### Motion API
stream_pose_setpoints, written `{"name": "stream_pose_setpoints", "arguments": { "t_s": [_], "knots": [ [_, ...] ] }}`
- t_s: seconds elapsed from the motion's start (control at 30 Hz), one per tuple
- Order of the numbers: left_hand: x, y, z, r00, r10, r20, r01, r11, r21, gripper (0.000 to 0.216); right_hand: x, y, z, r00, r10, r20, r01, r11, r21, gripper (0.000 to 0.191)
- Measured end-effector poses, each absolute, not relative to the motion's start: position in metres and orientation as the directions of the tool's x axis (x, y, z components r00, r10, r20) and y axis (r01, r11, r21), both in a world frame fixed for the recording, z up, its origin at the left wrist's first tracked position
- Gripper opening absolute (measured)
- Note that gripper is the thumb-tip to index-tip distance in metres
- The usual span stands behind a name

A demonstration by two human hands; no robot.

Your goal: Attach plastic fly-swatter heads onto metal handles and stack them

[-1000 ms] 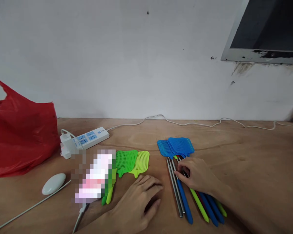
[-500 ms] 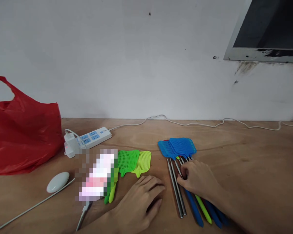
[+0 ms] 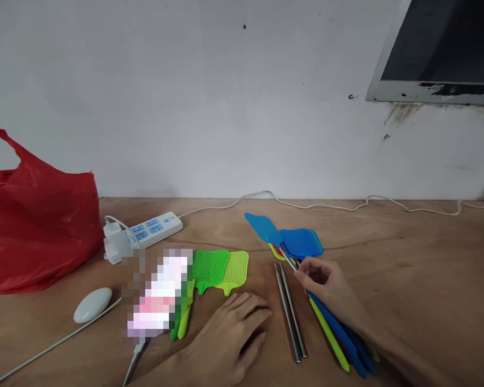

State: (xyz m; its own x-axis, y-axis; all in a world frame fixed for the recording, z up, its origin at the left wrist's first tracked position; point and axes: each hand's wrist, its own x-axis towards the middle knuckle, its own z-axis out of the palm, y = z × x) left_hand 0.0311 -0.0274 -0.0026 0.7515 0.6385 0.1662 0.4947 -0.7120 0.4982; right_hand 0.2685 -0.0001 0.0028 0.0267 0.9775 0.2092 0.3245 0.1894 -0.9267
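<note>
Right of centre, the right hand pinches the shaft of a blue fly swatter, tilting its head clear of the swatter pile; the left hand lies flat and open on the table, holding nothing.

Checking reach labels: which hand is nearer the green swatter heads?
Left. The left hand lies flat just below the green swatter heads; the right hand is farther right, pinching a blue swatter.

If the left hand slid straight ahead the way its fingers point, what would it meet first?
Probably the two bare metal rods: the left hand lies flat, fingers angled toward them, though depth is uncertain.
</note>
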Motion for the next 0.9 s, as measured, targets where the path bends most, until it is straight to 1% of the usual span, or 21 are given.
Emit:
{"name": "stream_pose_setpoints", "arguments": {
  "t_s": [0.1, 0.2, 0.27, 0.33, 0.43, 0.67, 0.9],
  "knots": [
    [0.0306, -0.0271, -0.002, 0.755, 0.633, 0.17, 0.486, -0.715, 0.503, 0.038, 0.2681, -0.0001, 0.0084, 0.046, 0.996, 0.079, 0.154, 0.071, -0.986, 0.034],
    [0.0299, -0.0265, -0.0019, 0.757, 0.631, 0.167, 0.488, -0.717, 0.498, 0.039, 0.2672, 0.0001, 0.0094, 0.105, 0.994, -0.042, 0.018, -0.044, -0.999, 0.045],
    [0.0295, -0.0264, -0.0017, 0.759, 0.63, 0.16, 0.493, -0.719, 0.49, 0.039, 0.2666, 0.0003, 0.0085, 0.13, 0.987, -0.091, -0.058, -0.084, -0.995, 0.046],
    [0.0293, -0.0264, -0.0013, 0.761, 0.629, 0.158, 0.496, -0.721, 0.485, 0.039, 0.266, 0.0001, 0.0077, 0.113, 0.986, -0.12, -0.113, -0.107, -0.988, 0.044],
    [0.0293, -0.0258, -0.001, 0.764, 0.626, 0.155, 0.494, -0.723, 0.482, 0.04, 0.2652, -0.0011, 0.0074, 0.083, 0.987, -0.136, -0.151, -0.122, -0.981, 0.043],
    [0.0286, -0.0246, -0.0007, 0.785, 0.605, 0.13, 0.497, -0.741, 0.451, 0.039, 0.2626, -0.0045, 0.0078, 0.16, 0.982, -0.097, -0.149, -0.073, -0.986, 0.047],
    [0.0292, -0.0236, -0.0002, 0.784, 0.605, 0.139, 0.488, -0.739, 0.465, 0.038, 0.2624, -0.0023, 0.0068, 0.12, 0.987, -0.109, -0.321, -0.066, -0.945, 0.044]
  ]
}}
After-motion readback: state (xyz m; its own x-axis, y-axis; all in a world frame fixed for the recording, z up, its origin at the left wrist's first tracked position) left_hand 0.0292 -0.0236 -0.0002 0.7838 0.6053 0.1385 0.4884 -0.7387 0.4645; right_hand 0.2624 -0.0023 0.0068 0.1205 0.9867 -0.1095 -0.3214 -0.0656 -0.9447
